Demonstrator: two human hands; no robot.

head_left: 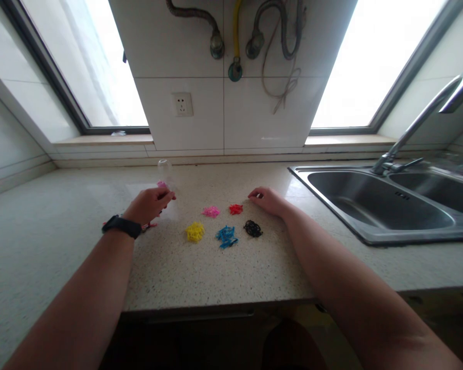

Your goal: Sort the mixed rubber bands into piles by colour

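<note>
My left hand (150, 204), with a black watch on its wrist, is closed, fingertips pinched together beside a clear plastic container (164, 168). Some pink pieces (162, 184) show by that container; whether the fingers hold anything is too small to tell. On the counter between my hands lie little heaps that look like rubber bands: pink (211, 211), red (236, 209), yellow (195, 232), blue (227, 236) and black (253, 228). My right hand (268, 200) rests just right of the red heap, thumb and fingers curled together, their contents hidden.
More coloured pieces (150, 226) lie partly hidden behind my left wrist. A steel double sink (332, 205) with a faucet (416, 121) is set into the counter (170, 277) on the right. A tiled wall with a socket (182, 104) and hoses stands behind.
</note>
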